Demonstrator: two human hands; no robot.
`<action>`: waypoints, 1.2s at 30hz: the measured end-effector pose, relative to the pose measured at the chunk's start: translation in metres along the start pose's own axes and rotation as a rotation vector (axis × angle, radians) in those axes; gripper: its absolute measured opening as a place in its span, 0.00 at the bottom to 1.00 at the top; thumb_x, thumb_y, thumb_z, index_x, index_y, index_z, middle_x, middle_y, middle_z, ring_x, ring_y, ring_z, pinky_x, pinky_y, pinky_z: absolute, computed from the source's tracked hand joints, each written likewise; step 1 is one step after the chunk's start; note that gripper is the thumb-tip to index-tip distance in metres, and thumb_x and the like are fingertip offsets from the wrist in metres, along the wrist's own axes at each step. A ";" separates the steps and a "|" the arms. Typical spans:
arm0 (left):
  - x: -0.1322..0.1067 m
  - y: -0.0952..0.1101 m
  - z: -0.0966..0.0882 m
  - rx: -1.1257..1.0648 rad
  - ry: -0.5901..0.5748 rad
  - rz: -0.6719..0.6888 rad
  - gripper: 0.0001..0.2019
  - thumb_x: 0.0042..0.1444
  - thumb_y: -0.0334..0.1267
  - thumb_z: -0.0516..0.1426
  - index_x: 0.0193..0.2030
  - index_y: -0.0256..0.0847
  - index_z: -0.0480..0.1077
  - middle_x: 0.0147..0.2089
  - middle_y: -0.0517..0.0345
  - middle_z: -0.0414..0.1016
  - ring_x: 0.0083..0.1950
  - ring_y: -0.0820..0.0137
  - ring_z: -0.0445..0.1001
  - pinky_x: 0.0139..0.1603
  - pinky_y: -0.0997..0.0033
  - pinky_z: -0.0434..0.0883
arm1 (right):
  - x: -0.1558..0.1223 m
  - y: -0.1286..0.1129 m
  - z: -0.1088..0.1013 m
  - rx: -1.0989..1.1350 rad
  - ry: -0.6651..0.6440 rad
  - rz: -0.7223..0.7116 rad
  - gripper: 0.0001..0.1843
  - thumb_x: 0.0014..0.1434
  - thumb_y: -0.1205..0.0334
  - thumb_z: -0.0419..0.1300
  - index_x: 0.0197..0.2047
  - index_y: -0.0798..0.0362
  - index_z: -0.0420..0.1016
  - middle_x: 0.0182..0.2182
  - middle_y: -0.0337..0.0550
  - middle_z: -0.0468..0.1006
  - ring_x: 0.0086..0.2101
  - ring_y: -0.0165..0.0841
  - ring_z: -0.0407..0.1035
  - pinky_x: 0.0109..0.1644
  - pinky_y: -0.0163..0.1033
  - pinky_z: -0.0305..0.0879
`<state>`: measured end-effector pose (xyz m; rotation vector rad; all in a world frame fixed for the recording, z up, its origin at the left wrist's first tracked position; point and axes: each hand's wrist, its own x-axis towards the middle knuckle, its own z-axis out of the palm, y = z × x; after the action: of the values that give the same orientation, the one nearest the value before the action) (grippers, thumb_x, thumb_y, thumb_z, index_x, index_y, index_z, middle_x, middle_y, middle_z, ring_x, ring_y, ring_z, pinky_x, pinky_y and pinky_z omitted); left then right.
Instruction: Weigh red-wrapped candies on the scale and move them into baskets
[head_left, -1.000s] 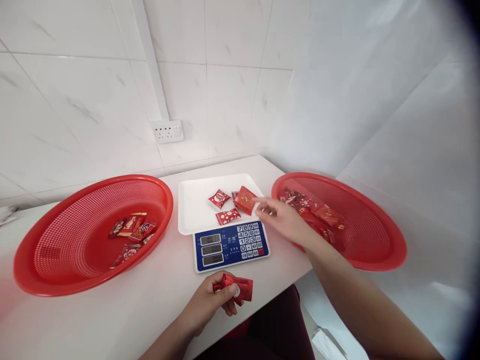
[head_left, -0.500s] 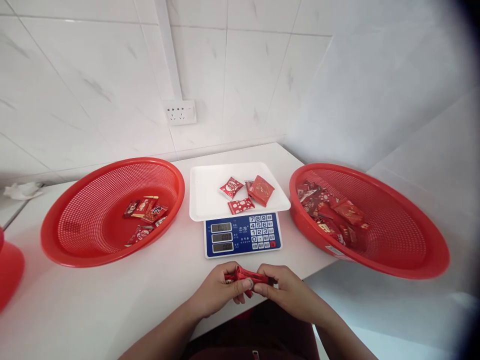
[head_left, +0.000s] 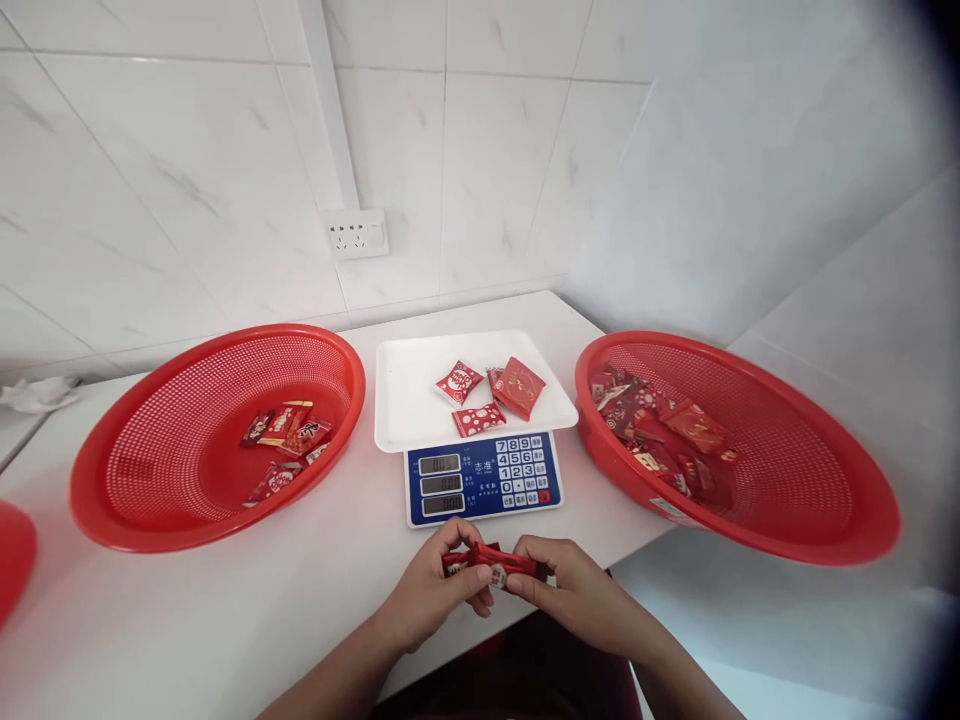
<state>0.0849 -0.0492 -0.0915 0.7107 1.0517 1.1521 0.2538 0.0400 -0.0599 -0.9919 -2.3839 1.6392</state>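
As wall tiles [head_left: 510,180] back our white table [head_left: 300,610], left red basket [head_left: 187,400] at nine o'clock, right basket [head_left: 795,460] at three, scale [head_left: 484,485] between, socket [head_left: 356,235] at eleven, our left hand [head_left: 436,585] and right hand [head_left: 574,592] pinching red packets [head_left: 516,563] at six.

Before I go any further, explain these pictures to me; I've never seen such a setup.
There is no machine arm, just one person's bare hands, seen by a camera worn on the head. The left hand and right hand together hold small red packets. Beyond them on the white table is a blue-faced scale; its white tray carries wrapped pieces. The left basket and right basket, both red, contain more packets.
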 end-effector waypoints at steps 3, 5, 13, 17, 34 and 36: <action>-0.001 0.001 -0.002 -0.066 -0.026 0.004 0.14 0.48 0.38 0.62 0.36 0.40 0.60 0.31 0.61 0.72 0.31 0.73 0.73 0.36 0.68 0.71 | 0.000 0.000 -0.001 -0.001 0.008 -0.017 0.15 0.59 0.52 0.54 0.29 0.54 0.69 0.26 0.36 0.70 0.29 0.30 0.62 0.33 0.33 0.57; -0.001 0.001 -0.004 -0.121 -0.044 0.014 0.14 0.47 0.36 0.62 0.37 0.40 0.62 0.35 0.59 0.74 0.35 0.70 0.74 0.39 0.66 0.72 | 0.000 0.001 -0.001 0.003 0.038 -0.017 0.15 0.59 0.51 0.54 0.28 0.54 0.69 0.26 0.37 0.70 0.29 0.30 0.61 0.32 0.33 0.57; 0.001 0.002 -0.004 -0.017 -0.024 0.087 0.12 0.55 0.41 0.57 0.44 0.39 0.65 0.37 0.56 0.71 0.36 0.71 0.72 0.36 0.67 0.72 | 0.004 0.006 0.004 0.306 0.044 -0.005 0.11 0.57 0.54 0.56 0.35 0.53 0.68 0.30 0.37 0.70 0.29 0.29 0.64 0.32 0.34 0.65; 0.001 0.000 -0.002 0.066 -0.076 0.067 0.12 0.57 0.43 0.54 0.44 0.40 0.61 0.31 0.61 0.67 0.30 0.74 0.70 0.32 0.69 0.71 | 0.004 0.009 0.015 0.456 0.005 0.020 0.23 0.53 0.62 0.60 0.52 0.49 0.63 0.31 0.35 0.69 0.30 0.29 0.66 0.30 0.34 0.68; -0.006 0.020 -0.004 0.308 0.003 0.200 0.24 0.57 0.49 0.52 0.59 0.49 0.53 0.48 0.51 0.65 0.34 0.72 0.69 0.36 0.67 0.68 | -0.006 0.021 -0.015 0.869 0.614 -0.213 0.15 0.50 0.51 0.64 0.37 0.50 0.69 0.30 0.40 0.77 0.28 0.32 0.72 0.24 0.33 0.68; -0.011 0.027 -0.008 0.278 0.095 0.225 0.23 0.57 0.50 0.52 0.57 0.48 0.56 0.45 0.52 0.67 0.33 0.72 0.69 0.35 0.67 0.68 | -0.010 0.016 -0.040 1.120 0.767 -0.251 0.15 0.47 0.53 0.68 0.34 0.49 0.70 0.29 0.37 0.76 0.27 0.28 0.72 0.21 0.28 0.67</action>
<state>0.0667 -0.0527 -0.0673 1.0218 1.2513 1.2536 0.2856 0.0706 -0.0542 -0.7804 -0.8255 1.6556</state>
